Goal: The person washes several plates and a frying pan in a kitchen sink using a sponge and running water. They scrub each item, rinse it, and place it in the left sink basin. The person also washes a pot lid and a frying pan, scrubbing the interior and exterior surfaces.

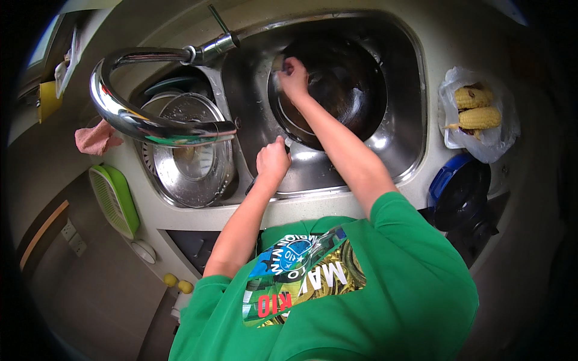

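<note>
A dark wok [334,90] rests in the large stainless steel sink basin [406,135], wet and shiny inside. My left hand [273,159] is closed around its black handle [251,186], which reaches over the front edge of the sink. At the wok's left rim, my right hand [293,79] pinches a small scrubbing pad [278,63]. The pad is blurred and partly behind my fingers, so its exact kind is unclear.
A chrome faucet [108,90] arches over the smaller left basin, where a steel lid [194,176] lies on stacked dishes. Corn cobs [479,118] in a plastic bag and a black pan [465,194] sit right. A green basket [115,201] and pink cloth [97,137] are left.
</note>
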Demonstrator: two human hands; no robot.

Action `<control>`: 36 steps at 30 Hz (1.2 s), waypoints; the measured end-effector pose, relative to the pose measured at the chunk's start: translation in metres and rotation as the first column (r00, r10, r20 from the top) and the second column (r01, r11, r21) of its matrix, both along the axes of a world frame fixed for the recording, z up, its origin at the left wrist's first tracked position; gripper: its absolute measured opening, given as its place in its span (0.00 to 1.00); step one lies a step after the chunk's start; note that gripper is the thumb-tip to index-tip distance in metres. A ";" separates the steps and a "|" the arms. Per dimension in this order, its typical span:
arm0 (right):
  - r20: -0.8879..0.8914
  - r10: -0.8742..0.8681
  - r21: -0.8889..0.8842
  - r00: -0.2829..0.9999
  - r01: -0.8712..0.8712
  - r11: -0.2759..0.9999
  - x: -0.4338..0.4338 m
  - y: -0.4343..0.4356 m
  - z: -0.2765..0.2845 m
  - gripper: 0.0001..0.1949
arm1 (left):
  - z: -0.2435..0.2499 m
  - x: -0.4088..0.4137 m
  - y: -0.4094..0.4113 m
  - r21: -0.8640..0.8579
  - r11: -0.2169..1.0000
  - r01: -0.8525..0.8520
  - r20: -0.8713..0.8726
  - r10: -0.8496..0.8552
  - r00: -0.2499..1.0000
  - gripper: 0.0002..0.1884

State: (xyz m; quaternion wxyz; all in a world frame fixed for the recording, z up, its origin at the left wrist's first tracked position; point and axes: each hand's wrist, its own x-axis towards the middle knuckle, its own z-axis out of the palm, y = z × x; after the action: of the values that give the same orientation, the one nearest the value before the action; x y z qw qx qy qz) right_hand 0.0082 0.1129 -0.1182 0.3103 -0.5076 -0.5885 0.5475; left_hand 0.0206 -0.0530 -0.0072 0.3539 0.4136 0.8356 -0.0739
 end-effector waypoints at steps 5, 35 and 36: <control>-0.047 0.599 0.272 0.799 -0.567 0.778 0.068 -0.042 0.005 0.07 | -0.008 -0.002 -0.006 0.019 0.999 -0.027 0.001 0.027 1.000 0.14; 0.402 -0.038 0.493 0.915 -0.181 0.851 0.009 0.049 -0.034 0.08 | -0.018 0.000 -0.009 0.156 0.987 -0.027 -0.083 0.040 0.996 0.06; 0.467 -0.070 0.462 0.881 -0.176 0.869 0.006 0.058 -0.037 0.08 | -0.018 0.000 -0.006 0.157 0.987 -0.032 -0.081 0.045 0.996 0.06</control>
State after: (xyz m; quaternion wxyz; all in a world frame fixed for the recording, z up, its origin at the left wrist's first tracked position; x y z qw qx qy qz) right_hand 0.0141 0.1709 -0.1549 0.2617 -0.5119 -0.7795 0.2488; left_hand 0.0201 -0.0594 -0.0257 0.2867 0.4203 0.8607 -0.0192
